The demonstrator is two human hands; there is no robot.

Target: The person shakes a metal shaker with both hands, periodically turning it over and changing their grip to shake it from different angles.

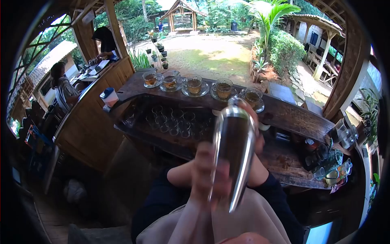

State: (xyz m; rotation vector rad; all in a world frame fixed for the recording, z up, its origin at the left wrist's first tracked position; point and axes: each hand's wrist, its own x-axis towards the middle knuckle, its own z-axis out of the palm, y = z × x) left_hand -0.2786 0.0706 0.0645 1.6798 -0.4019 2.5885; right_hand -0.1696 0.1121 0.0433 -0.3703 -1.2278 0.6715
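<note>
A shiny metal cocktail shaker (235, 150) is held tilted in front of my body, its capped end up and away from me. My left hand (211, 173) is closed around the side of its body, blurred by motion. Behind the upper right of the shaker, my right hand (256, 124) grips near the cap; the shaker hides part of its fingers. Just beyond, several glass cups of amber drink stand on saucers along the counter ledge, among them a middle cup (193, 85) and the rightmost cup (252, 97), close to the shaker's top.
Clear drinking glasses (172, 122) stand grouped in a recessed dark wooden tray (136, 105). A white and dark container (109, 97) sits at the counter's left corner. More glassware (321, 173) and a glass jar (345, 134) are at right. Two people (67, 89) are by a wooden counter at left.
</note>
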